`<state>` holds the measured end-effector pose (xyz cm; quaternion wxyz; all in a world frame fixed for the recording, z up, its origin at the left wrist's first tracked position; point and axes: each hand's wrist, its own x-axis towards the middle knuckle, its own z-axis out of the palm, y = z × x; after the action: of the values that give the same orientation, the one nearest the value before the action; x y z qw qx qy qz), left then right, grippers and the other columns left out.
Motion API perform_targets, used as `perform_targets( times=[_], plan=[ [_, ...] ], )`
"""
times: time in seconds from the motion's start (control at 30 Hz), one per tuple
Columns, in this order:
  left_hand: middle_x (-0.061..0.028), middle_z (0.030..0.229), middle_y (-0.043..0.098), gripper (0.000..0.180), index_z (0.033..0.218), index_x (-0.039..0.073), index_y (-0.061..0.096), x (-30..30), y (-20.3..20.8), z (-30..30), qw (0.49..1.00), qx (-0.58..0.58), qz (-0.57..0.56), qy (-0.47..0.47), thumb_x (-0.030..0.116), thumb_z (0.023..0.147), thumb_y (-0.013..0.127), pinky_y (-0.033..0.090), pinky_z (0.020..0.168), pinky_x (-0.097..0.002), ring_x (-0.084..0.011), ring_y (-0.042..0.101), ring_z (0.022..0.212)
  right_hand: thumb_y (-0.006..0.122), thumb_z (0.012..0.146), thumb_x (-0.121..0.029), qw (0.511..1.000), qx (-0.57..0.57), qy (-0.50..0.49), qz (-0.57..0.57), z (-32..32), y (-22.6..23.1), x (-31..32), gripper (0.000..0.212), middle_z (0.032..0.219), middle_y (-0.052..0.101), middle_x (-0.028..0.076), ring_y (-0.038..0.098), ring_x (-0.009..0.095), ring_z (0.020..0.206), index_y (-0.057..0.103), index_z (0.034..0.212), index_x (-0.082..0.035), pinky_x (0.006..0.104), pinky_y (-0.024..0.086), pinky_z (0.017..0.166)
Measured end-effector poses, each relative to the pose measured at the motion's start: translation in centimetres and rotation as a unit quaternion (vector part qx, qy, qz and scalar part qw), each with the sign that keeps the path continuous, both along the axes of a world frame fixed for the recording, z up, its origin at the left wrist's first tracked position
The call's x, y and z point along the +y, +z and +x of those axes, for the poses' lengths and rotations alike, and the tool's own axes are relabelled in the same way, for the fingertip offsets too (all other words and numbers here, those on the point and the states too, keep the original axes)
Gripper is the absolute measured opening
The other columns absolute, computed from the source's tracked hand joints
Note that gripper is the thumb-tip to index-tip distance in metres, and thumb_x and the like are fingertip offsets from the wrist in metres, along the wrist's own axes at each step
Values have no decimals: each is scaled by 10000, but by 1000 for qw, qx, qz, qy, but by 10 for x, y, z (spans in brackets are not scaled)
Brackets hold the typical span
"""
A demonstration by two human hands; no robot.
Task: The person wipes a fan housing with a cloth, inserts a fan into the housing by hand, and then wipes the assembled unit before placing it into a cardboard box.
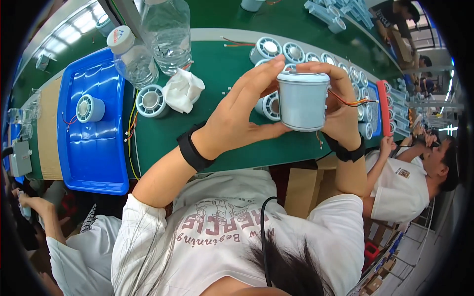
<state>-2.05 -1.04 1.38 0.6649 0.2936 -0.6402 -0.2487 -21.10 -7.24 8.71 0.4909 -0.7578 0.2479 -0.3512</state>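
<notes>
Both hands hold up a light-blue cylindrical fan unit (pixel 302 103) above the green workbench. My left hand (pixel 242 106) grips it from the left, fingers at its top edge and thumb by its lower side. Around its right side curl the fingers of my right hand (pixel 345 116). Red, yellow and black wires (pixel 351 102) with a small connector stick out to the right of the unit. Just behind my hands stand several similar fan units (pixel 269 48), with slotted round faces and silver centres. Part of that group is hidden by my fingers.
At the left, a blue tray (pixel 94 143) holds one fan unit (pixel 90 108). Two clear plastic bottles (pixel 168 37) stand beside crumpled white tissue (pixel 183 90) and another fan unit (pixel 151 101). A red-edged blue bin (pixel 384 108) is at the right, near a seated person (pixel 402 185).
</notes>
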Motion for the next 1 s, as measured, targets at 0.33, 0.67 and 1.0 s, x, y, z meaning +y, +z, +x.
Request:
perform_targets(
  times=[0.33,0.67,1.0],
  plan=[
    [-134,1191,545,715,1290,28,535,3,4,0,983,-109,-144,-13,82,631,808,540,874,-335,-258,588,1065,744,780,-65,930,354,-94,-27,-27,19,72,481,1177,631,100,613,168,1075,563,1220,9,308,514,823],
    [-131,1131,550,679,1262,5,584,10,1,-6,983,-145,-94,-66,111,621,784,560,785,-316,-246,595,983,467,1003,-430,963,72,-254,57,-29,-16,108,559,1035,630,79,574,116,841,531,1295,43,247,464,764],
    [-146,1141,573,926,1385,24,435,-3,-7,-9,984,-56,-145,-91,253,611,887,540,826,-361,-293,601,1015,606,927,-426,964,-118,-209,111,1,-24,110,734,1294,527,147,533,194,1151,367,1411,72,310,462,921]
  ],
)
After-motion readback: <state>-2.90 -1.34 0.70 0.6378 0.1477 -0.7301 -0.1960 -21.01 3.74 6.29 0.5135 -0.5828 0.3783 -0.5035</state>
